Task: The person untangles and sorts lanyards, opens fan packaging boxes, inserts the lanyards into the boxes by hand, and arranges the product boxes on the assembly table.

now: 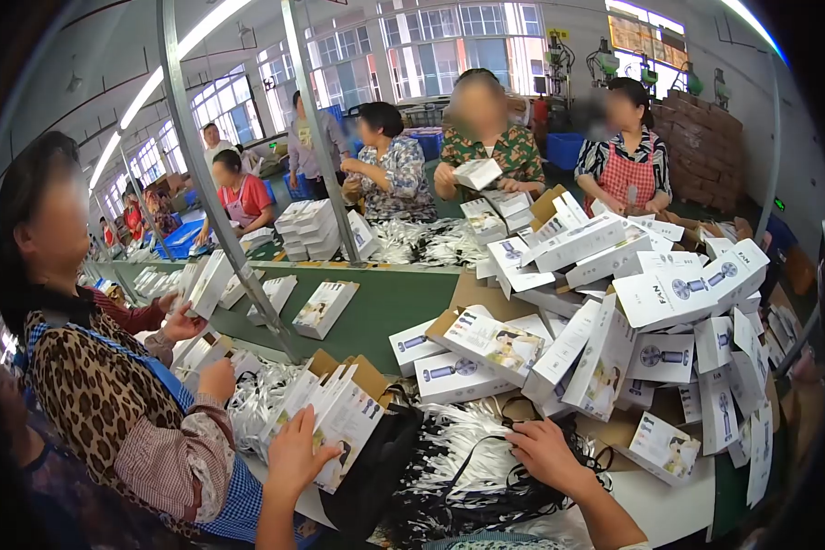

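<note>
Lighting bright overall. Sources: daylight through windows [403, 50] at 12 o'clock; fluorescent tube [213, 27] at 11, overexposed; second tube at 2, fringed blue. Fan cartons [605, 240] at 3 legible, with soft shadows in the gaps. Workers' faces blurred. Wide-angle distortion tilts steel posts [192, 137] at 10; black vignette rounds all corners.

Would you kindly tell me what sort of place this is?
Probably a factory packing line: a long green work surface, heaped white printed cardboard fan boxes and piled white and black cords suggest it.
</note>
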Available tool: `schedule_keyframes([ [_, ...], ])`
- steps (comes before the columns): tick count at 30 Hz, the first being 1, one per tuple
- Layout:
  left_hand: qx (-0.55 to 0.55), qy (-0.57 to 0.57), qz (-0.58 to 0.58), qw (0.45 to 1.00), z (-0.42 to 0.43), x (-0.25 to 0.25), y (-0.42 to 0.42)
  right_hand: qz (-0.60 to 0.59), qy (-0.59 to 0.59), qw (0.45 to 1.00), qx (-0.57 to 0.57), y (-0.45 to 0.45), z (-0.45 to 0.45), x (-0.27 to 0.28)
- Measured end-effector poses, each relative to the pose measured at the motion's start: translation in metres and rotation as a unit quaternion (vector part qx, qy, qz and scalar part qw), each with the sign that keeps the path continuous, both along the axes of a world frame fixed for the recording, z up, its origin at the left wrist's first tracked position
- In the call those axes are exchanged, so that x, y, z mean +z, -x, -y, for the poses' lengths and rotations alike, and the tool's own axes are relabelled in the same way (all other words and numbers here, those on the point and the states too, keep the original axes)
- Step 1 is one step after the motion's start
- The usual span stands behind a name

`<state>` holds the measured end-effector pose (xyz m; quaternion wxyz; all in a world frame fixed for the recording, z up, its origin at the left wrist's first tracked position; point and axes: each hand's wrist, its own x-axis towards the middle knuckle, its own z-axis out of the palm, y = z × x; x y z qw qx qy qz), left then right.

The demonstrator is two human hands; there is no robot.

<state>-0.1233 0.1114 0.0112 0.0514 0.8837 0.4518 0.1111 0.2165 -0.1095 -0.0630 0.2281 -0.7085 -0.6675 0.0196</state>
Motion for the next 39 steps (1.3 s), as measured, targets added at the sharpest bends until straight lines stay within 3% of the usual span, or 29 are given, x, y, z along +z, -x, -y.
schedule_keyframes([
  [2, -0.001, -0.023, -0.010, 1.000, 0.008, 0.004, -0.003, -0.010, 0.009, 1.000, 0.021, 0.009, 0.008, 0.010],
  [4, -0.017, -0.136, -0.054, 0.989, 0.018, 0.010, -0.010, -0.059, 0.026, 0.995, 0.081, 0.016, 0.013, 0.013],
  [6, -0.027, -0.158, -0.038, 0.986, 0.026, 0.009, -0.020, -0.061, 0.022, 0.994, 0.084, 0.023, 0.018, 0.003],
  [8, -0.113, -0.153, 0.038, 0.981, 0.035, 0.007, -0.033, -0.093, 0.075, 0.991, 0.055, 0.025, 0.021, -0.011],
  [14, -0.351, 0.016, 0.166, 0.921, 0.075, -0.032, -0.098, -0.102, -0.008, 0.994, 0.028, 0.035, 0.018, -0.006],
  [20, -0.435, 0.027, 0.165, 0.885, 0.118, -0.079, -0.149, -0.080, 0.054, 0.994, 0.044, 0.034, 0.035, 0.006],
  [22, -0.446, 0.198, 0.056, 0.871, 0.125, -0.086, -0.156, -0.068, 0.072, 0.994, 0.041, 0.032, 0.043, 0.013],
  [23, -0.470, 0.115, 0.080, 0.871, 0.126, -0.107, -0.158, -0.063, 0.122, 0.990, 0.016, 0.033, 0.045, 0.022],
  [25, -0.470, 0.107, 0.064, 0.874, 0.126, -0.102, -0.160, -0.057, 0.171, 0.984, -0.009, 0.032, 0.050, 0.031],
  [28, -0.471, 0.124, 0.026, 0.873, 0.120, -0.087, -0.163, -0.092, 0.109, 0.990, -0.013, 0.027, 0.055, 0.030],
  [30, -0.480, 0.148, 0.004, 0.865, 0.119, -0.077, -0.166, -0.104, -0.062, 0.993, 0.013, 0.024, 0.054, 0.029],
  [32, -0.463, 0.173, 0.252, 0.832, 0.124, -0.066, -0.168, -0.091, -0.096, 0.991, -0.013, 0.028, 0.048, 0.045],
  [34, -0.468, 0.198, 0.278, 0.815, 0.132, -0.048, -0.172, -0.141, -0.162, 0.977, -0.007, 0.033, 0.045, 0.060],
  [37, -0.436, 0.272, 0.339, 0.788, 0.136, -0.031, -0.174, -0.107, -0.194, 0.975, 0.027, 0.041, 0.041, 0.098],
  [39, -0.448, 0.337, 0.365, 0.743, 0.135, -0.030, -0.174, -0.126, -0.218, 0.967, 0.038, 0.047, 0.040, 0.107],
])
